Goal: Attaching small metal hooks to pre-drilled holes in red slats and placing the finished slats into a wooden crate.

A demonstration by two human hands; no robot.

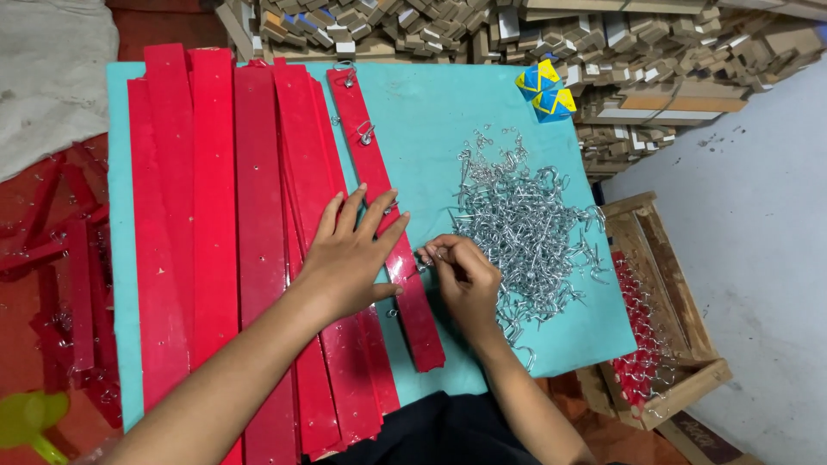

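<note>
Your left hand point(351, 256) lies flat, fingers spread and grasping nothing, pressing glossy red painted slats point(215, 232) on the turquoise surface point(431, 120). Your right hand point(465, 280) pinches a small shiny metal hook point(424, 256) at the rightmost slat's point(392, 241) edge, beside a tangled heap of hooks point(525, 228). Two more hooks point(366, 133) sit in that slat.
</note>
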